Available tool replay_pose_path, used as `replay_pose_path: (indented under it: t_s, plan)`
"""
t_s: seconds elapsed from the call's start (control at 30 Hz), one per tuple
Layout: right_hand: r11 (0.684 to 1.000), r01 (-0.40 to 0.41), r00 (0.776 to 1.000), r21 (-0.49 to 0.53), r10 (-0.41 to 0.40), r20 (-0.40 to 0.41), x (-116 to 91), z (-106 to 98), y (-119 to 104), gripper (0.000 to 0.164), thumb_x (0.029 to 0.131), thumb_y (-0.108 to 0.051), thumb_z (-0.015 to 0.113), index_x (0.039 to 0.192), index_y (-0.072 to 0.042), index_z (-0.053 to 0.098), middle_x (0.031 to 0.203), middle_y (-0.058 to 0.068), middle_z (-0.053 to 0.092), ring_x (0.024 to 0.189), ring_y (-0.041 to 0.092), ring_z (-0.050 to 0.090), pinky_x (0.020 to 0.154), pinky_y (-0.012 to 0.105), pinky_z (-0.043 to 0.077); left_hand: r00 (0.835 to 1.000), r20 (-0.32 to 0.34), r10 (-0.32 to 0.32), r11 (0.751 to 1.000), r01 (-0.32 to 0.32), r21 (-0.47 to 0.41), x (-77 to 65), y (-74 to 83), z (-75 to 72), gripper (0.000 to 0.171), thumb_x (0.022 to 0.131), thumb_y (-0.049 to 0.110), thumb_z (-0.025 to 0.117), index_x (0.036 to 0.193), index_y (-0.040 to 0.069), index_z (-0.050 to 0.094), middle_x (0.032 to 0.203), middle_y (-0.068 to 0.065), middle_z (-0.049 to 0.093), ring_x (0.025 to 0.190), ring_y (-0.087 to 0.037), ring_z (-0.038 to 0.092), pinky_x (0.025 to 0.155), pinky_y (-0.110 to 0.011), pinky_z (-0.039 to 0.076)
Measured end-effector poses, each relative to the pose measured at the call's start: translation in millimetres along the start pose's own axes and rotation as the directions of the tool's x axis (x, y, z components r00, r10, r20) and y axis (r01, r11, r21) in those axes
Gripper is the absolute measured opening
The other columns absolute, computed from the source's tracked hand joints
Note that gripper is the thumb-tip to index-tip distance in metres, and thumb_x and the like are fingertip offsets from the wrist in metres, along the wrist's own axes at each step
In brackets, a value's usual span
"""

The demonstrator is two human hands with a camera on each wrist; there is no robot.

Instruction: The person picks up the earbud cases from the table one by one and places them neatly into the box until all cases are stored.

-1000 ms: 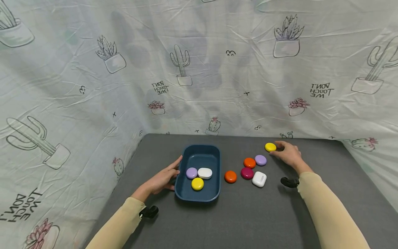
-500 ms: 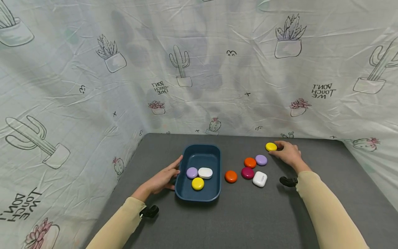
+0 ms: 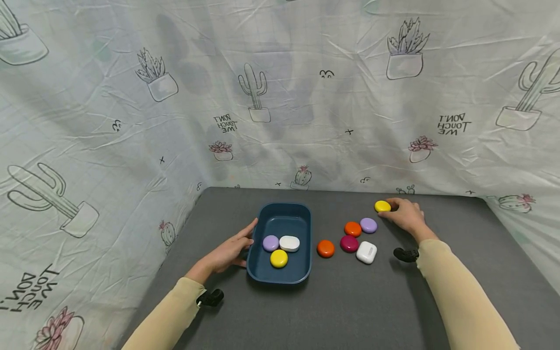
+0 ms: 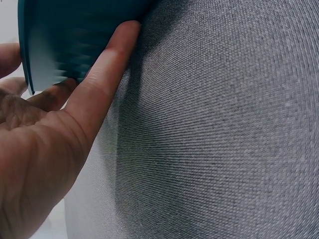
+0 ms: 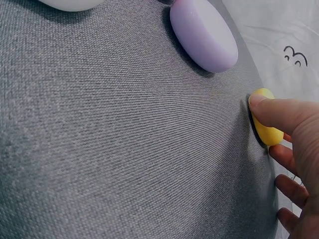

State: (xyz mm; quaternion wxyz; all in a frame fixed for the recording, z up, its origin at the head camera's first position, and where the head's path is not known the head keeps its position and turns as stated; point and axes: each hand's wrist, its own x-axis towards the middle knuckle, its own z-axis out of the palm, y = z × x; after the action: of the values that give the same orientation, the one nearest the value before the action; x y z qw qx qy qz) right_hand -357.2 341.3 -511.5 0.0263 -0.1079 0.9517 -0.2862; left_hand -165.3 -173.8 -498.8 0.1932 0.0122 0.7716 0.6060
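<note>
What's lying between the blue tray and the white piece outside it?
In the head view, an orange piece, then a crimson piece, lie between the blue tray and that white piece.

Right hand (image 5: 305, 142) pinches yellow piece (image 5: 269, 131) | lilac piece (image 5: 204, 36) lies near

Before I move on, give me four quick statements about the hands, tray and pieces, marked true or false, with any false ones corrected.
1. The right hand pinches a yellow piece. True.
2. The left hand touches nothing. False: it touches the blue tray.
3. The tray holds a lavender piece, a white piece and a second yellow piece. True.
4. The tray also holds something orange. False: both orange pieces lie outside it, on the table.
</note>
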Motion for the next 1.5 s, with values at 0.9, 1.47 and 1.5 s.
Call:
replay_pose_path:
  t_s: [0.9,1.47,1.5]
  plan:
    - [0.998,0.056,0.997,0.020,-0.055,-0.056,-1,-9,-13,0.062,0.096,-0.035,0.071,0.142,0.004,0.054,0.135,0.031,0.055,0.123,0.055,0.034,0.096,0.070,0.025,1.000,-0.013,-0.002,1.000,0.002,0.004,1.7,0.8,2.2,0.066,0.110,0.020,0.040,0.162,0.047,0.013,0.171,-0.010,0.008,0.141,-0.044,0.037,0.082,-0.050,0.058]
    - [0.939,0.333,0.941,0.082,-0.325,-0.094,-13,-16,-71,0.052,0.089,-0.018,0.080,0.134,0.001,0.063,0.123,0.023,0.065,0.117,0.041,0.048,0.097,0.058,0.026,1.000,0.004,0.003,1.000,-0.003,0.003,1.2,0.7,0.9,0.065,0.110,0.019,0.039,0.164,0.043,0.011,0.170,-0.012,0.010,0.136,-0.041,0.041,0.079,-0.047,0.058]
    - [0.935,0.345,0.937,0.086,-0.337,-0.090,-14,-15,-76,0.051,0.089,-0.018,0.080,0.134,0.000,0.064,0.124,0.022,0.066,0.117,0.040,0.048,0.097,0.057,0.026,1.000,0.006,0.003,1.000,-0.003,0.003,1.3,0.7,0.8,0.065,0.110,0.019,0.039,0.164,0.043,0.011,0.170,-0.012,0.010,0.135,-0.041,0.041,0.079,-0.047,0.058]
